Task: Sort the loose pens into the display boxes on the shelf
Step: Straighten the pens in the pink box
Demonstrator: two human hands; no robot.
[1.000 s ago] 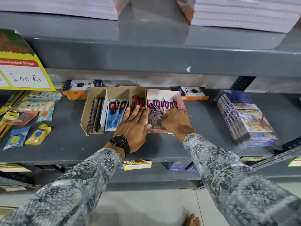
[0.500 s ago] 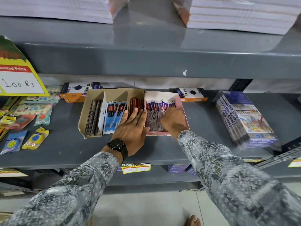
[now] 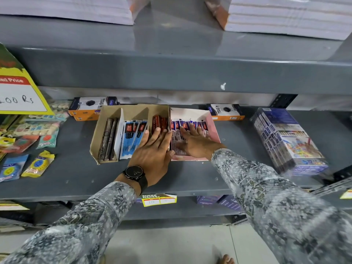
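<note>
Pressing down flat, my right hand [image 3: 194, 143] lies on the pens [image 3: 182, 128] in the pink box [image 3: 213, 128]. My fingers [image 3: 191, 128] are spread out wide and straight. They hold nothing; they only touch the tops of the little packets. My left hand [image 3: 152, 151] is flat too, fingers close together, resting on the right end of the brown box [image 3: 99, 134], over the red pens [image 3: 159, 121]. It holds nothing either.

I think these pens are light and thin. Each one sits in a shiny wrapper, so it may slip and crinkle. They bend a little, but should not break easily. The best place to pinch one is near its top end, where it sticks up.

The blue pens [image 3: 133, 134] and dark pens [image 3: 107, 138] sit in their own parts of the brown box. Both boxes stand side by side, touching, on the grey shelf [image 3: 238, 168].
</note>
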